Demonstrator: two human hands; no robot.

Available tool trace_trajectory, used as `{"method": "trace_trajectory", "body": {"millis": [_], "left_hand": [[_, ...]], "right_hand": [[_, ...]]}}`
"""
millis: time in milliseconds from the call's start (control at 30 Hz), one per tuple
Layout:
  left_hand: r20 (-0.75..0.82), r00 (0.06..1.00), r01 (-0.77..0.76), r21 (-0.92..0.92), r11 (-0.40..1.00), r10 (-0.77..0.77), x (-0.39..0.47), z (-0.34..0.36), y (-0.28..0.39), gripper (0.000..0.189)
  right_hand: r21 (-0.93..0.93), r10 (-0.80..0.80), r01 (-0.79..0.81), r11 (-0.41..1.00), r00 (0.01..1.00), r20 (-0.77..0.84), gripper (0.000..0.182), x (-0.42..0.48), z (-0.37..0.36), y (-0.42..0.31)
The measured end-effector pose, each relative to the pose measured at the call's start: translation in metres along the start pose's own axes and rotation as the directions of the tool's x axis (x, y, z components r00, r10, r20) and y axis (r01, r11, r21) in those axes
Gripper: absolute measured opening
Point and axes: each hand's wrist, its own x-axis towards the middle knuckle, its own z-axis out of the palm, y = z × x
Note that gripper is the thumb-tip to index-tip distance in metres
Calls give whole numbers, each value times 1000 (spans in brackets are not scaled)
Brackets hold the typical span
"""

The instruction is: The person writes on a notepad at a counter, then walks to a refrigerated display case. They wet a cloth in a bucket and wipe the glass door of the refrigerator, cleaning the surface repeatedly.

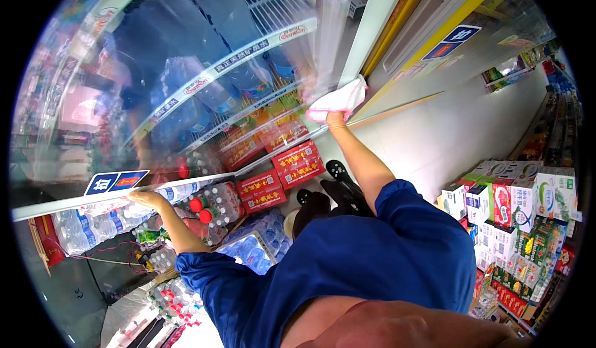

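My right hand (336,117) holds a white cloth with a pink edge (342,99) against the frame of a glass display refrigerator, near the door's inner side; the cloth hides most of the fingers. My left hand (148,200) rests on the white edge of the glass door (195,180), close to a blue pull sticker (116,182); its fingertips are partly hidden. Behind the glass are wire shelves (274,3) with white label strips and large water bottles (228,99). A second door with a yellow-edged frame (414,55) stands at the upper right.
Red cartons (298,164) sit on the floor beside my feet. Packs of bottled drinks (216,206) and shrink-wrapped water (265,231) lie below the door. Stacked milk and drink cartons (507,199) stand at right, near stocked shelves. Thin cables run at lower left.
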Motion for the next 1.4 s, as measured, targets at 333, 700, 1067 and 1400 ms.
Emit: {"method": "trace_trajectory", "body": {"millis": [333, 700, 1067, 1400], "left_hand": [[-25, 996, -81, 260, 962, 90, 24, -11, -71, 68], [175, 985, -16, 121, 993, -5, -224, 8, -18, 46], [690, 713, 557, -448, 699, -125, -398, 74, 204, 33], [560, 811, -396, 316, 862, 168, -344, 107, 238, 16]], "right_hand": [[-25, 115, -118, 993, 990, -78, 40, 3, 29, 51], [-333, 401, -393, 857, 104, 910, 14, -67, -47, -47], [674, 151, 652, 347, -748, 646, 42, -65, -105, -127], [344, -224, 706, 619, -260, 939, 37, 32, -166, -220]]}}
